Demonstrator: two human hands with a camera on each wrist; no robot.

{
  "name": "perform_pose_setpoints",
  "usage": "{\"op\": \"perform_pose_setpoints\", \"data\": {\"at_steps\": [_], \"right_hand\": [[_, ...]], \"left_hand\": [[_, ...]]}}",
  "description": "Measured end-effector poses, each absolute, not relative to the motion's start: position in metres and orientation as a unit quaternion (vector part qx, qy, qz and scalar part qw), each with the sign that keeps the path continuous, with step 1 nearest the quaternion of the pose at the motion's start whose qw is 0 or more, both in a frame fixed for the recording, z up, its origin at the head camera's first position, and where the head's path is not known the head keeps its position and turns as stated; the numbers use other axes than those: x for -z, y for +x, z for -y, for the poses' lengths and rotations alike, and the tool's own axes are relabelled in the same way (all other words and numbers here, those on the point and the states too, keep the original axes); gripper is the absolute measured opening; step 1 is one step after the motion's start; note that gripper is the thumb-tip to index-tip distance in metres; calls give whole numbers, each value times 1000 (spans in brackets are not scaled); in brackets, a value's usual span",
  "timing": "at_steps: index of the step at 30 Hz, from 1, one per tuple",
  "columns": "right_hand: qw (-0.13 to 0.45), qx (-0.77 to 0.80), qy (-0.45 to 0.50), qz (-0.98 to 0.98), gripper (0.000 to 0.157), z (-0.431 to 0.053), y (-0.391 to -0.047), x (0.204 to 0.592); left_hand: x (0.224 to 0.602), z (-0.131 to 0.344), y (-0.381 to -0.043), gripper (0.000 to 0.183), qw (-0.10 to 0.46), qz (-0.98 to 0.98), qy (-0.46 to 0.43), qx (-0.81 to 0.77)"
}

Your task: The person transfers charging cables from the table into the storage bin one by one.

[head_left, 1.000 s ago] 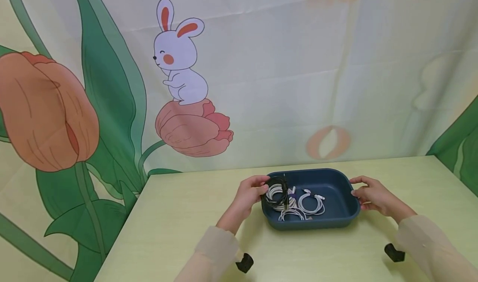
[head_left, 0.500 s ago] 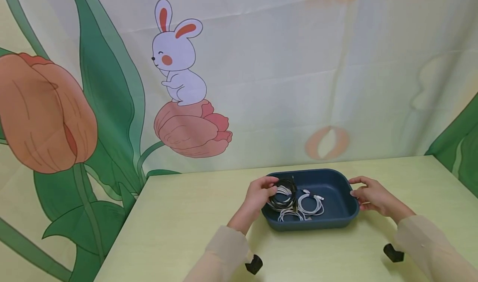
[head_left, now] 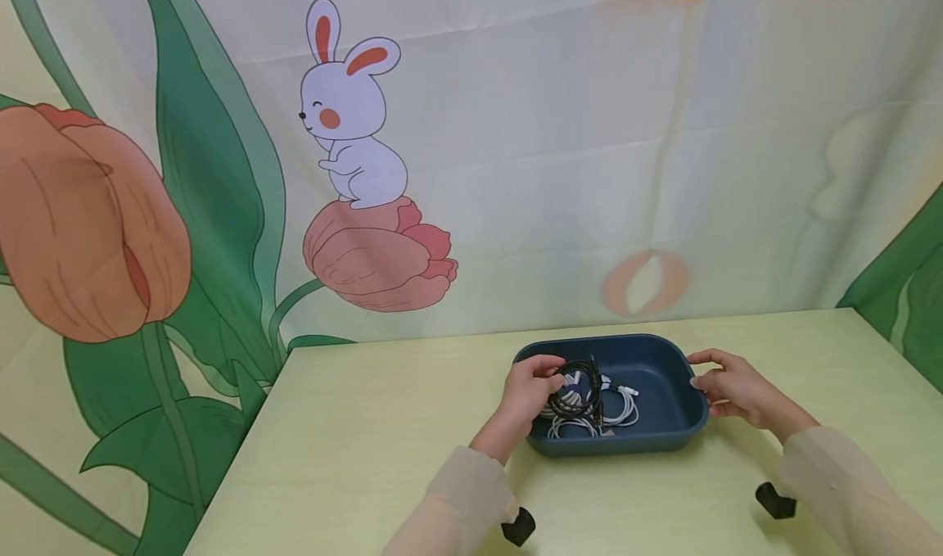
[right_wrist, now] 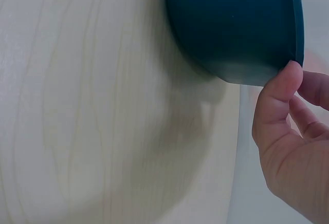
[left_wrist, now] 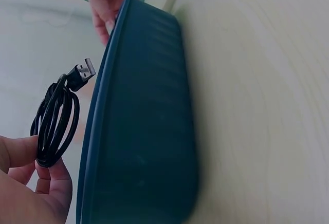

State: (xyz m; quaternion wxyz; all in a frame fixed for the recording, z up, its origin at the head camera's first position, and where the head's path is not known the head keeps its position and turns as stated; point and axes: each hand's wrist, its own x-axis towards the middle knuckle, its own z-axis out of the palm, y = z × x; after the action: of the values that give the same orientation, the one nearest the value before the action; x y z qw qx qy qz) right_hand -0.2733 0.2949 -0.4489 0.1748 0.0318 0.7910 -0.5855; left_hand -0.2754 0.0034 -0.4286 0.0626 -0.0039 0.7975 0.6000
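My left hand [head_left: 526, 392] pinches a coiled black USB cable [left_wrist: 50, 126] between thumb and fingers. In the head view this coil hangs over the left half of a dark blue plastic bin [head_left: 626, 446]; its metal plug points up in the left wrist view. Several coiled white cables [head_left: 633, 413] lie inside the bin, partly hidden behind the black coil. At the bin's right end my right hand [head_left: 744, 388] holds the rim, thumb [right_wrist: 288, 77] at the edge and the other fingers spread beyond it.
The bin stands on a pale wood-grain table [head_left: 368, 433], near its back edge. Behind rises a cloth backdrop [head_left: 530, 171] printed with a rabbit and tulips. Black wrist mounts [head_left: 519, 526] hang below both sleeves.
My left hand has moved right with the black cable, from the bin's left rim to over the white cables. My right hand has stayed at the rim.
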Motion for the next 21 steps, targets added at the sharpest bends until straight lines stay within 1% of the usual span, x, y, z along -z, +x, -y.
{"op": "perform_pose_setpoints", "data": {"at_steps": [21], "right_hand": [[175, 589, 31, -788, 49, -297, -274, 449]], "left_hand": [[437, -28, -271, 18, 52, -798, 9, -600]]}}
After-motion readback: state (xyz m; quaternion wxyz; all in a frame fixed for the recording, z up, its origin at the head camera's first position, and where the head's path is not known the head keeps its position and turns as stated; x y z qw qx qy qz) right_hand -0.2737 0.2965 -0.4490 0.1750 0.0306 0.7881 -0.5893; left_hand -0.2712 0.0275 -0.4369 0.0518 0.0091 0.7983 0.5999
